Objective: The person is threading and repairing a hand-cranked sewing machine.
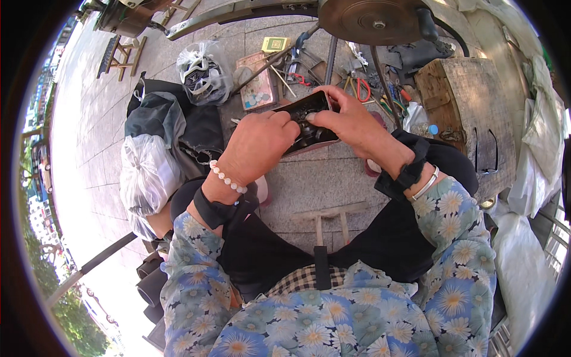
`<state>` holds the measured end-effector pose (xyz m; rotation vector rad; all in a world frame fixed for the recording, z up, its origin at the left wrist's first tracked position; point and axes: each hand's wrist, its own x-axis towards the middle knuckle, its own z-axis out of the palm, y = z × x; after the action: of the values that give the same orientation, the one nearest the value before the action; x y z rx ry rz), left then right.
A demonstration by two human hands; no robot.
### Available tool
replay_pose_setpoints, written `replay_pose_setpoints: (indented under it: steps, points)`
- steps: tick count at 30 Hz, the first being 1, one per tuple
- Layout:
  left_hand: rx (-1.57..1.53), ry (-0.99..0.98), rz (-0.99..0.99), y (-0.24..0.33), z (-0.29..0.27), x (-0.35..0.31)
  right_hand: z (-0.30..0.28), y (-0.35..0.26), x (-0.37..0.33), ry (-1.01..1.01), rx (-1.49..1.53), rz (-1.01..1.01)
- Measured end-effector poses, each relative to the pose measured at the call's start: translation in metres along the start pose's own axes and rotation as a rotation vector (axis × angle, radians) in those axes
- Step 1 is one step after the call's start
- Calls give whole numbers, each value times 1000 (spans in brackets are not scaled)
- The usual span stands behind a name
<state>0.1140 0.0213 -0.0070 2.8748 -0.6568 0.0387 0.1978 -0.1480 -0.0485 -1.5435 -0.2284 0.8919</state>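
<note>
Over the paving in front of me is a small open box (322,102) with a dark inside and a pinkish outer edge. Black, shiny small parts (306,140) lie in it; their kind is too hard to make out. My right hand (351,122) grips the box at its far right side, with the thumb over the inside and the fingers behind the wall. At the left end, my left hand (259,143) has its fingers curled down into the box, closed, and whatever they pinch is hidden.
A hand-cranked machine with a round wheel (378,25) stands ahead. Under it lie red-handled scissors (363,90), several tools and a shallow tray (257,98). Plastic bags (148,169) and dark cloth sit at left. Glasses (486,152) rest on a wooden box (476,89) at right.
</note>
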Motion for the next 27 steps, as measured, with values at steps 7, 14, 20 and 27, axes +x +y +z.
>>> replay_pose_setpoints:
  steps: [7, 14, 20, 27]
  points:
    - [-61, -13, -47, -4, 3, -4, 0, 3, 3, -3, -28, -14]
    - [-355, 132, -72, -14, -9, -10, 1, -1, 3, 18, 138, -41]
    - [-1431, 226, -505, -10, -25, -13, -3, -12, -5, 58, 227, -27]
    - [-1970, 263, -505, -9, -21, -20, -3, -12, -7, 47, 229, -18]
